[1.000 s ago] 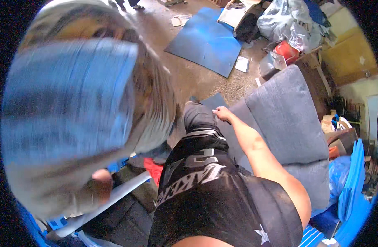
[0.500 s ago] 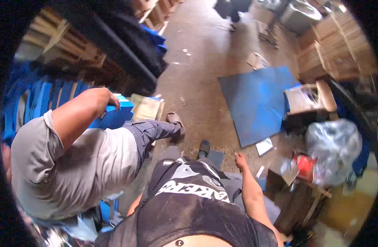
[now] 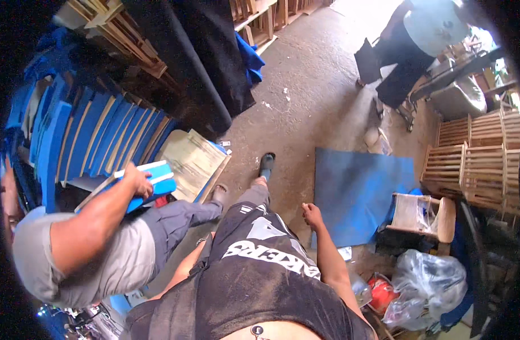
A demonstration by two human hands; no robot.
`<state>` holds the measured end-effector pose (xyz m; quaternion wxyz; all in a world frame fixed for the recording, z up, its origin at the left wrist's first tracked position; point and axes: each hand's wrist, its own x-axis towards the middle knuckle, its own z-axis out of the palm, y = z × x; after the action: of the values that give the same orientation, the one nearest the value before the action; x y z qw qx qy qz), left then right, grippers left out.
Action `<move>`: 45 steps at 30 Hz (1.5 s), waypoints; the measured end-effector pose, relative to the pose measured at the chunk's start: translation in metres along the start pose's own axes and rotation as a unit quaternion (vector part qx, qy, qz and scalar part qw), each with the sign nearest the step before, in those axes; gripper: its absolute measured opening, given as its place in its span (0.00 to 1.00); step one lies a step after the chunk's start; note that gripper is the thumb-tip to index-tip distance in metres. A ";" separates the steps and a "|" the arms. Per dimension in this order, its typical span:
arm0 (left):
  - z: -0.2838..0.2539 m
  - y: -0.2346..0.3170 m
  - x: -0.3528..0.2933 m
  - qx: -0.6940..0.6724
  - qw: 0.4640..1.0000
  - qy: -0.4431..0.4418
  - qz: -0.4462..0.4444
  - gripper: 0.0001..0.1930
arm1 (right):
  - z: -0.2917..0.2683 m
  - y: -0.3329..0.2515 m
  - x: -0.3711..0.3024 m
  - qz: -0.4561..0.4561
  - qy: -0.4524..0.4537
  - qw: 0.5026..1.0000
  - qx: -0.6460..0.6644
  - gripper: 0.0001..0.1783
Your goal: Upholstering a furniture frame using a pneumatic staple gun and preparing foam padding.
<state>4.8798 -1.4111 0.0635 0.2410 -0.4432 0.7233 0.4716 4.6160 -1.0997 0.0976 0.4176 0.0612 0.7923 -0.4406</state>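
My right hand [image 3: 312,216] hangs beside my right thigh with its fingers curled in. Nothing shows in it, and the blue sheet [image 3: 359,187] on the floor lies nearest to it. Of my left arm only the forearm [image 3: 183,265] shows, low beside my shirt; the hand itself is hidden. Close on my left, a co-worker in a light grey shirt [image 3: 121,246] grips a blue-and-white block-like piece [image 3: 160,178] in one hand. One of my feet [image 3: 266,165] is stretched forward on the floor.
Blue-covered panels [image 3: 109,133] stand in a row at the left, beside pale boards [image 3: 192,153]. Dark fabric [image 3: 186,62] hangs beyond them. On the right are a cardboard box [image 3: 418,212], a clear plastic bag [image 3: 427,289] and wooden racks [image 3: 478,158]. Another person [image 3: 410,51] stands far ahead.
I have stepped forward along the floor, and my view has shifted. My right hand swings a little. The co-worker's blue-and-white piece shows more fully, and the person ahead appears closer.
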 end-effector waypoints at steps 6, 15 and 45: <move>-0.070 0.137 0.103 -0.022 0.999 -0.029 -0.018 0.18 | -0.075 -0.050 0.138 -0.021 0.048 0.997 -0.064 0.17; -0.198 0.427 0.289 -0.032 0.998 0.032 0.040 0.21 | -0.149 -0.285 0.288 -0.046 0.082 0.993 -0.066 0.16; -0.300 1.340 0.985 0.149 0.977 -0.050 0.141 0.22 | -0.644 -0.765 0.927 0.167 0.205 0.964 0.030 0.19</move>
<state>3.2536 -1.8705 0.0678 0.2709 -0.2719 0.8277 0.4093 3.2722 -1.3306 0.0990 0.3116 0.2945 0.8258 -0.3664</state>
